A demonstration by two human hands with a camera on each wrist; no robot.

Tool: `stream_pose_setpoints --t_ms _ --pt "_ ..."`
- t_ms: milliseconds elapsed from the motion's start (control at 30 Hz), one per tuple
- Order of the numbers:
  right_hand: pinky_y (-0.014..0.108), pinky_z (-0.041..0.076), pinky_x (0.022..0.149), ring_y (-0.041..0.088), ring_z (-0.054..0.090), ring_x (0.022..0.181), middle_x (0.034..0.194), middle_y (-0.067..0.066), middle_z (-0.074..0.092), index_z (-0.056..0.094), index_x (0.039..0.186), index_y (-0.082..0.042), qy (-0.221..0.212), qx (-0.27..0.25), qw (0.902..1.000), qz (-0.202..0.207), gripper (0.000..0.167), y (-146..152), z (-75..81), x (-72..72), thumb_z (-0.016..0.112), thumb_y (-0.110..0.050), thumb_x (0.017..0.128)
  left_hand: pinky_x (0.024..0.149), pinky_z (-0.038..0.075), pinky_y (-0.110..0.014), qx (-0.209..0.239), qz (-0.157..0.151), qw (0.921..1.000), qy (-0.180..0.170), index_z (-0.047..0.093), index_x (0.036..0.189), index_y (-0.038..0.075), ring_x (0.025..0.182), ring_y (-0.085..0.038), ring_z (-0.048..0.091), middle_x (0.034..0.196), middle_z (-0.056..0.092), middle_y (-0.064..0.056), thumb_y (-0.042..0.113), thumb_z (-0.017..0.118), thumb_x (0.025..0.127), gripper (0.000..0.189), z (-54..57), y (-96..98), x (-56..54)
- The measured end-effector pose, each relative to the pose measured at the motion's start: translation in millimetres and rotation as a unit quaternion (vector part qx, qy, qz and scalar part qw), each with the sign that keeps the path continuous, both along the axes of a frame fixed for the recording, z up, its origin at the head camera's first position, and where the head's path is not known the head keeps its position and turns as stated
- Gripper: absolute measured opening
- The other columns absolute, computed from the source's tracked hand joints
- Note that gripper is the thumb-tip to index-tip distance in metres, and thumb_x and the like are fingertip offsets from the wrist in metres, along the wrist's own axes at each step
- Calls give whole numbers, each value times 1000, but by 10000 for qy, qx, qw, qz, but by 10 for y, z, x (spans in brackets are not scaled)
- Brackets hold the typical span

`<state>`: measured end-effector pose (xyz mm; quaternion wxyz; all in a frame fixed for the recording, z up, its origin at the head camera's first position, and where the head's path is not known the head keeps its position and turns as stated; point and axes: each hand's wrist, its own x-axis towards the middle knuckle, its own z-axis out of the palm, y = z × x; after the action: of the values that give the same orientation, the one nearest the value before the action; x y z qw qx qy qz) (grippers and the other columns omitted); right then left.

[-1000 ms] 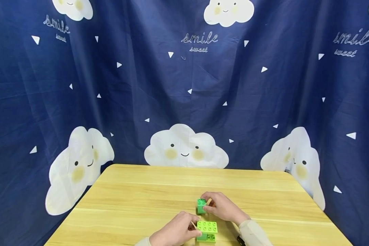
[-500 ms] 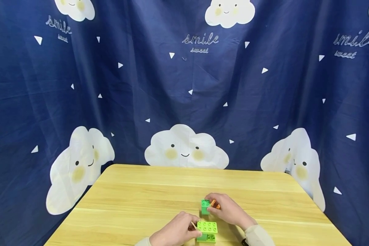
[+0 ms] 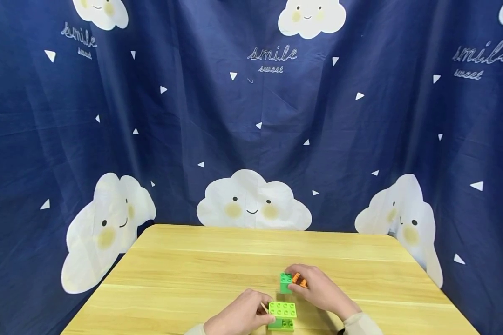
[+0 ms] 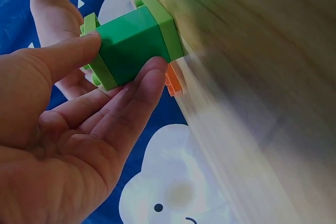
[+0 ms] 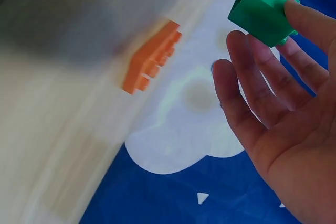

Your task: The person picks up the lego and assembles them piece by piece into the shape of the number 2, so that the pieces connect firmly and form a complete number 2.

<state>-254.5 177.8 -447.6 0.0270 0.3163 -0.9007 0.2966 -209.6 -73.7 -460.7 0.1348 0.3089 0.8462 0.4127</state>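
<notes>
My left hand (image 3: pixel 241 312) grips a small stack of toy building bricks between thumb and fingers. The stack has a lime plate with studs (image 3: pixel 282 309) on top, a green brick (image 4: pixel 131 43) in the middle and a second lime plate (image 4: pixel 161 24) at the bottom, which appears to sit on the table. Farther back, my right hand (image 3: pixel 320 289) pinches a separate green brick (image 5: pixel 262 11) with four-stud top (image 3: pixel 286 278), raised above the tabletop. An orange studded brick (image 5: pixel 149 59) lies on the table beyond the right fingers, partly hidden by that hand in the head view.
Both hands work over the near right-of-centre part of a light wooden table (image 3: pixel 172 274). A dark blue curtain (image 3: pixel 218 121) printed with smiling clouds hangs behind the table and along its sides.
My right hand has shifted to the right with the green brick in it, and more of the orange brick shows. The left hand and its stack have stayed in place.
</notes>
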Motion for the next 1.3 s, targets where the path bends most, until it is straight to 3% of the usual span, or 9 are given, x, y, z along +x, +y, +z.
stream_pose_setpoints --t_ms 233,467,1300 --pt "32 58 77 3 63 88 118 -4 69 66 128 -15 17 -118 9999 16 34 38 143 104 67 -36 100 71 55 -17 -61 -22 10000 -4 76 107 13 79 2 68 92 73 11 15 73 96 12 -19 0 -5" --pt "26 55 71 4 63 87 115 -6 69 66 126 -17 265 -196 9994 -114 31 148 233 145 68 -33 100 69 54 -15 -102 13 9996 270 76 104 12 77 4 65 90 73 12 15 74 95 10 -29 17 -14" --pt "28 57 74 1 62 88 115 -6 70 66 124 -17 440 -165 9988 131 29 112 246 241 67 -32 100 68 54 -15 87 95 9995 277 78 105 10 75 3 66 92 75 9 13 74 94 11 -30 -63 -43"
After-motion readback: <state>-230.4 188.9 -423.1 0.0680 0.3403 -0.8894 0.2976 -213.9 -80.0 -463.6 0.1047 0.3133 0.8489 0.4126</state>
